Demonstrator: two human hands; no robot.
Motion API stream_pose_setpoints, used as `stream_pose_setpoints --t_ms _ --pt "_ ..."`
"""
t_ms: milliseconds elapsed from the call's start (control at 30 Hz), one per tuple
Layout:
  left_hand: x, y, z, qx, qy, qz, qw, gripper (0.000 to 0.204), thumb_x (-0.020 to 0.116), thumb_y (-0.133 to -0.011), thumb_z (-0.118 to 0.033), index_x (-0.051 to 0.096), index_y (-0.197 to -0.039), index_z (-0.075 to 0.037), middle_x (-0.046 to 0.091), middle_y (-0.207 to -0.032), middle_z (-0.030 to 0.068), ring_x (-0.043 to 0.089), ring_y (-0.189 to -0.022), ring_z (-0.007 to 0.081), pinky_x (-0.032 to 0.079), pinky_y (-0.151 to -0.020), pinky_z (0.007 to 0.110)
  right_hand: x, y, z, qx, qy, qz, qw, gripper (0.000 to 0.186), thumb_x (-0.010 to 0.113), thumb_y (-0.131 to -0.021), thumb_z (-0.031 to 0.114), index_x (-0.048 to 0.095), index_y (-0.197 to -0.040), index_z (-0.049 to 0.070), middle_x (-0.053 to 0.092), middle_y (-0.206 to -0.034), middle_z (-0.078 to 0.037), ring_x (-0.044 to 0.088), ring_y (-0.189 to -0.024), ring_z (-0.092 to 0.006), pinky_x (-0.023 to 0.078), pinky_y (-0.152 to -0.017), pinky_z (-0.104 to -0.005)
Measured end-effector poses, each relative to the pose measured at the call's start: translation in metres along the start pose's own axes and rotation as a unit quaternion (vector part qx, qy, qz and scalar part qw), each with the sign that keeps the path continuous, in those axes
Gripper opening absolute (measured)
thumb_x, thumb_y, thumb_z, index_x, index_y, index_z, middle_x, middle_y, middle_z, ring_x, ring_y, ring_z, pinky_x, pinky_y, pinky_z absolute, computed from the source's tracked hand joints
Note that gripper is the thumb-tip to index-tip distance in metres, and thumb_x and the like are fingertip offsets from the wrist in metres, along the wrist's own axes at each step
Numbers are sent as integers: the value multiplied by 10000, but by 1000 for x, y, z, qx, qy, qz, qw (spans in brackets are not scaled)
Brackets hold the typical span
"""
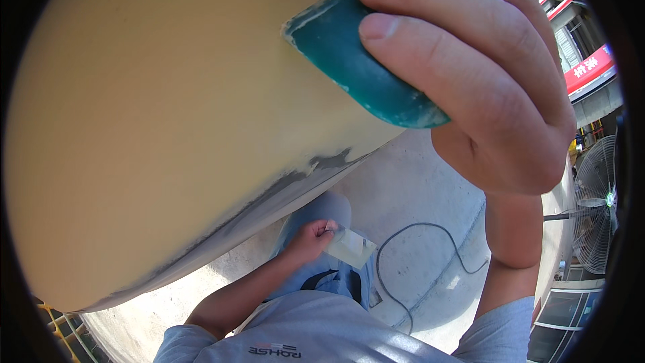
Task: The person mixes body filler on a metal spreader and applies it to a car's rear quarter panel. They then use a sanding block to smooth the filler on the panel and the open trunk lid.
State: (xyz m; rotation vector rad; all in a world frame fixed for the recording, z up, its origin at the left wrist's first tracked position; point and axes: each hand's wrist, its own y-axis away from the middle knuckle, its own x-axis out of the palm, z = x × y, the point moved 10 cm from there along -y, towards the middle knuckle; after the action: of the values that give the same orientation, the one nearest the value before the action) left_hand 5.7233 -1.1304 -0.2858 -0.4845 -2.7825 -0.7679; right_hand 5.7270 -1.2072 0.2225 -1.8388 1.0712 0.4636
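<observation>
My right hand [490,60] is raised close in front of me, fingers wrapped over a dark green putty spreader [376,67]. The spreader has a pale, crusted edge, and its left tip is at or very near a large beige, filler-coated curved surface [168,114]. Along the lower edge of that surface runs a dark grey patch [289,178] where the beige coat stops. Lower down, in front of my leg, my left hand [312,238] is closed on one end of a pale rectangular plate [352,247] with smears on it.
A dark hose or cable [403,228] loops over the pale concrete floor [430,188]. At the far right stands a large round fan [594,205] in a wire cage. Behind it are a red sign [591,70] and building parts. Yellow bars [57,326] show at the lower left.
</observation>
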Motion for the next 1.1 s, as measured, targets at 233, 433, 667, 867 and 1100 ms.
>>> stream_pose_setpoints --t_ms 233,433,667,867,1100 --pt "0 0 0 5 3 -6 1000 265 552 -1021 -48 665 -1260 -31 736 -1079 25 665 -980 83 514 -878 267 12 24 11 -46 -10 89 995 543 927 -660 136 703 -1143 32 703 -1248 -179 660 -1192 -392 591 -975 -426" --pt "1 0 -2 22 5 -6 1000 251 543 -1018 -32 668 -1236 -28 739 -1077 35 673 -980 87 518 -877 269 17 74 18 11 -25 78 997 452 911 -658 91 737 -1075 107 716 -1255 -63 623 -1271 -333 538 -1045 -472" --pt "1 3 -10 13 -22 -7 1000 239 529 -1022 -22 665 -1218 -14 739 -1098 52 681 -1013 105 521 -891 277 25 124 20 -36 16 87 995 158 784 -742 79 758 -898 95 751 -1125 -20 677 -1147 -277 536 -1000 -438" --pt "2 4 -14 15 -7 -16 1000 224 536 -1016 -32 670 -1194 -5 745 -1070 57 682 -983 111 525 -862 291 34 177 6 -61 16 143 988 180 810 -752 39 777 -921 90 731 -1189 -21 631 -1237 -284 499 -1066 -446" --pt "3 6 -13 10 5 -4 1000 230 536 -1028 -30 666 -1217 -10 737 -1115 49 672 -1030 101 520 -903 282 28 233 -16 11 60 224 973 160 779 -794 34 767 -946 82 737 -1150 -72 670 -1194 -307 515 -1042 -459"
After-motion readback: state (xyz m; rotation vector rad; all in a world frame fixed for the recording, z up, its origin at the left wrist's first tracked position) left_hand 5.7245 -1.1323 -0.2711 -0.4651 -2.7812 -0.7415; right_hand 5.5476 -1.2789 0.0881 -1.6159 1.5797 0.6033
